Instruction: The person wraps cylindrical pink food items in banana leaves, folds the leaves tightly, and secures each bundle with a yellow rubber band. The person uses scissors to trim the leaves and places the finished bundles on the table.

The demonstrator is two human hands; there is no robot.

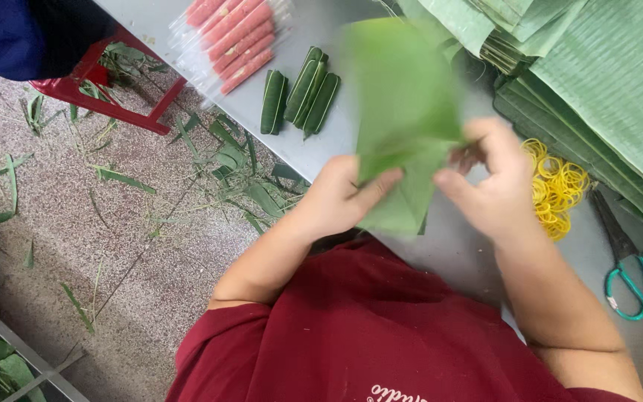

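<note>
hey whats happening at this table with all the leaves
A person in a red shirt holds a green leaf piece over a grey table, left hand and right hand each gripping it near the lower part; the leaf is blurred. Four small leaf-wrapped rolls lie on the table beside clear-wrapped pink sausages. Yellow rubber bands, teal-handled scissors and stacked leaves sit by the right hand.

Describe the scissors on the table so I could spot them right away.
Start at the grey table and follow it to the right, past the person's right hand and the heap of yellow rubber bands. Just beyond that heap lie the scissors, under the stacked green leaves. Their dark blades and teal loop handles set them apart from the greenery and yellow bands around them.
</note>
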